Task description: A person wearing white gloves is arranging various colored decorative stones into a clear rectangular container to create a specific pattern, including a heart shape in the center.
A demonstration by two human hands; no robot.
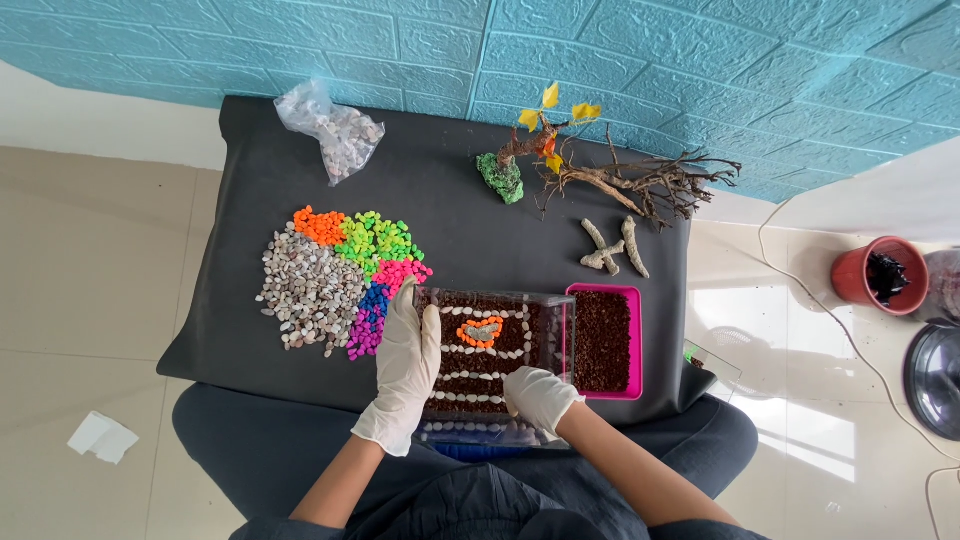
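A clear rectangular tank [560, 330] stands at the near edge of a black-covered table [440, 200]. It holds dark brown soil with rows of white pebbles and an orange pebble ring around a grey stone [481, 330]. My left hand [405, 370], in a white glove, lies flat along the tank's left wall with fingers stretched. My gloved right hand [538, 398] is curled inside the tank's near end, over the soil; whether it holds a pebble is hidden.
Piles of pebbles lie left of the tank: grey-white [305, 290], orange [320, 226], green [378, 240], pink [402, 272], blue and purple [368, 320]. A pink tray of soil [602, 340], driftwood sticks [612, 248], a branch with yellow leaves [600, 175], a pebble bag [335, 130], a red pot [880, 275].
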